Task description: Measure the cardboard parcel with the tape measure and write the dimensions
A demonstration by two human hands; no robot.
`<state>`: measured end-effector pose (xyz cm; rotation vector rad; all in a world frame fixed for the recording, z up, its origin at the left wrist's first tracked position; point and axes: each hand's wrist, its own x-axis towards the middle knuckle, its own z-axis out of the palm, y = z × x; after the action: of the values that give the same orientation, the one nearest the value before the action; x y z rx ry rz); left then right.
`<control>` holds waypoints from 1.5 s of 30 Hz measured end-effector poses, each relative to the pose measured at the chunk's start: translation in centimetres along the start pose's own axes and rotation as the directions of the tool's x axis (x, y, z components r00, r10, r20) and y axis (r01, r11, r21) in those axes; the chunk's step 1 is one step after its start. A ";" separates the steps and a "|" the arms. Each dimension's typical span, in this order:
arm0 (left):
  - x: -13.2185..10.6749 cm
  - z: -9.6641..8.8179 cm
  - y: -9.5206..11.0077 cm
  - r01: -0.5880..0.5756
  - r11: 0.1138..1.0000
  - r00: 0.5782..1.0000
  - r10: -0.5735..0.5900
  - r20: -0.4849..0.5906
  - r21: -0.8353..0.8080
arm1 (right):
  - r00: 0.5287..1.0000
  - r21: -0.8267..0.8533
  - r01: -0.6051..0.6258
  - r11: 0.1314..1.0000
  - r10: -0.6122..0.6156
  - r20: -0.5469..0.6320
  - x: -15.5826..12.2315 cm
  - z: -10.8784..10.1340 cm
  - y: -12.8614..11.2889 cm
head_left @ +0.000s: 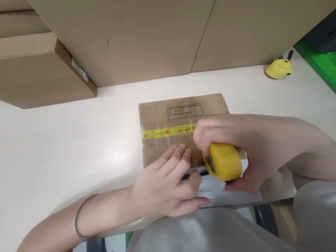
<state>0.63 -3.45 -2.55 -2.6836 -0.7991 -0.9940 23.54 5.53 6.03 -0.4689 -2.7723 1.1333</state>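
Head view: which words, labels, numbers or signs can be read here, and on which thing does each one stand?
Nothing can be read for certain.
On the small cardboard box, black-framed print: several lines, too small and blurred.
On the yellow tape across that box: red round signs, blurred.
On the large carton, a white sticker: dark marks, unreadable.
On the yellow tape measure: a dark mark, unreadable.

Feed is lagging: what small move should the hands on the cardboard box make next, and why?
Probably draw the rounded yellow plastic tool in the right hand rightward along the near edge of the small brown cardboard box: the left hand pins the box and pinches a dark strip beside the tool.
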 end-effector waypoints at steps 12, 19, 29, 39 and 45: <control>0.0 -0.5 0.2 -0.120 0.972 0.974 0.075 0.216 0.202 | 0.979 0.134 -0.070 0.989 0.094 -0.180 3.5 -6.1 6.2; -0.2 -0.2 0.1 -0.120 0.974 0.978 0.082 0.190 0.195 | 0.938 0.067 -0.249 0.966 0.258 -0.232 5.8 -8.8 10.2; -0.2 -0.1 0.2 -0.106 0.971 0.980 0.065 0.187 0.216 | 0.947 0.008 -0.165 0.986 0.161 -0.278 5.1 -7.6 8.1; 0.0 -1.0 0.0 0.028 0.990 0.999 -0.024 0.035 -0.139 | 0.962 -0.188 0.071 0.980 -0.117 -0.245 -1.0 1.4 0.6; -0.1 -2.1 -6.1 0.676 0.528 0.606 -0.795 -0.018 -0.514 | 0.597 0.400 -0.361 0.842 0.538 -0.595 -5.6 0.7 4.9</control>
<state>-3.87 0.90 -1.22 -2.4112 -1.9721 -1.8810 29.91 6.61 2.19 -1.3203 -1.8598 1.0483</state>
